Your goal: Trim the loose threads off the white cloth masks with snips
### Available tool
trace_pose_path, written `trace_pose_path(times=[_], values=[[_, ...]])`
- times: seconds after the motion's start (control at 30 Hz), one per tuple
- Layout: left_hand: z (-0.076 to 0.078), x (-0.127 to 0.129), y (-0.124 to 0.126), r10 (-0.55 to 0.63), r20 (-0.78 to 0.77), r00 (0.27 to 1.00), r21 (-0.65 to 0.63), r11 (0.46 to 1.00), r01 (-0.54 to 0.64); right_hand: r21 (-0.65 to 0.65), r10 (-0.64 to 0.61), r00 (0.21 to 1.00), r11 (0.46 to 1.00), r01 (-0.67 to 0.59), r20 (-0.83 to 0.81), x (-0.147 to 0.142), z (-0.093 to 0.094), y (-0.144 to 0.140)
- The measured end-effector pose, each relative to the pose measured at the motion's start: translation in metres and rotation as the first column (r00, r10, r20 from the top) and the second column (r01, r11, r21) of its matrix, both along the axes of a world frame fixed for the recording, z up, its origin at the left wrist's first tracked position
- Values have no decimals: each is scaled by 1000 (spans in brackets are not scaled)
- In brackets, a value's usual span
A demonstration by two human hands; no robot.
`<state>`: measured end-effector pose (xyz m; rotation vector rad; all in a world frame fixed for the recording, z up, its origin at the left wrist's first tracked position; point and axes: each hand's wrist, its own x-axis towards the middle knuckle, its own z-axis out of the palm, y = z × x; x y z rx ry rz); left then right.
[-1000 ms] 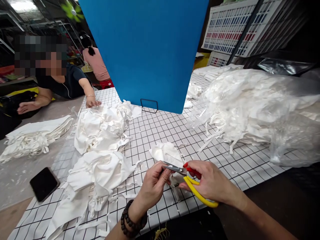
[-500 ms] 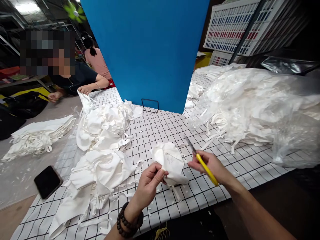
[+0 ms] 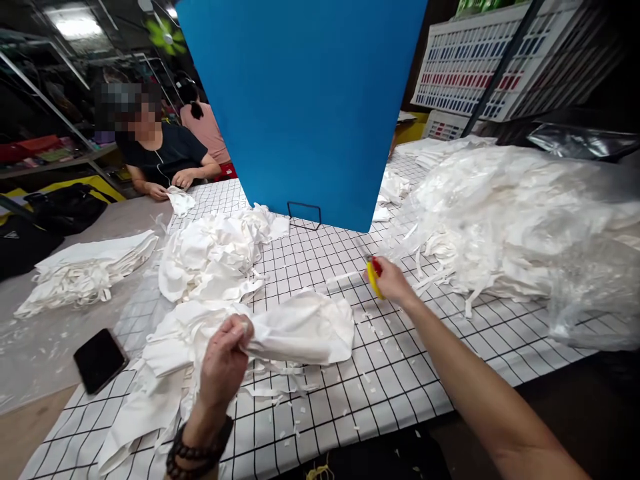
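Note:
My left hand (image 3: 227, 357), beaded bracelets at its wrist, is closed on one end of a white cloth piece (image 3: 307, 330), which stretches to the right above the table. From the cloth a narrow white strap (image 3: 345, 278) runs towards my right hand (image 3: 394, 280). That hand is closed round scissors (image 3: 373, 277) with yellow and red handles, their blades pointing away from me. Whether the strap's end touches my right fingers I cannot tell. Crumpled white cloth pieces (image 3: 173, 340) with straps lie under and left of my left hand.
A grid-patterned tablecloth (image 3: 390, 380) carries small white scraps. Another white heap (image 3: 210, 257) lies further back, and a phone (image 3: 100, 360) at the left. A blue board (image 3: 310, 113) stands ahead. Plastic-wrapped white cloth (image 3: 505, 213) fills the right. A person (image 3: 170, 153) handles cloth across the table.
My left hand has moved left, drawing the white cloth out long. My right hand with the scissors has moved up and slightly left. The person opposite has lowered their cloth.

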<state>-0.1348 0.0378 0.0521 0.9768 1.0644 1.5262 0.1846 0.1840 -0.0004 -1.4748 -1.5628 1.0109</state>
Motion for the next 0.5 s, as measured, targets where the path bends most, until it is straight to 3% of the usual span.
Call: trace_pose_path(times=[0.1, 0.17, 0.23, 0.3, 0.37, 0.43, 0.47, 0.5], values=[[22, -18, 31, 103, -127, 987, 119, 989, -88, 66, -47, 993, 996, 55, -111, 34, 29, -1], [33, -21, 56, 213, -289, 934, 241, 960, -144, 144, -75, 974, 984, 107, -212, 49, 50, -6], [39, -19, 80, 326, -472, 819, 370, 917, -152, 226, -99, 941, 958, 178, -323, 57, 68, -15], [39, -14, 99, 376, -648, 663, 436, 896, -82, 274, -107, 909, 933, 231, -404, 59, 82, -25], [34, -8, 109, 367, -797, 481, 420, 908, 3, 258, -105, 900, 938, 231, -424, 60, 88, -36], [25, 3, 106, 357, -875, 326, 377, 926, -3, 189, -93, 905, 964, 186, -416, 58, 89, -48], [19, 11, 100, 350, -890, 293, 355, 934, -36, 147, -83, 909, 977, 156, -408, 57, 87, -55], [13, 21, 91, 334, -891, 307, 327, 942, -77, 108, -71, 913, 986, 124, -403, 56, 85, -61]])
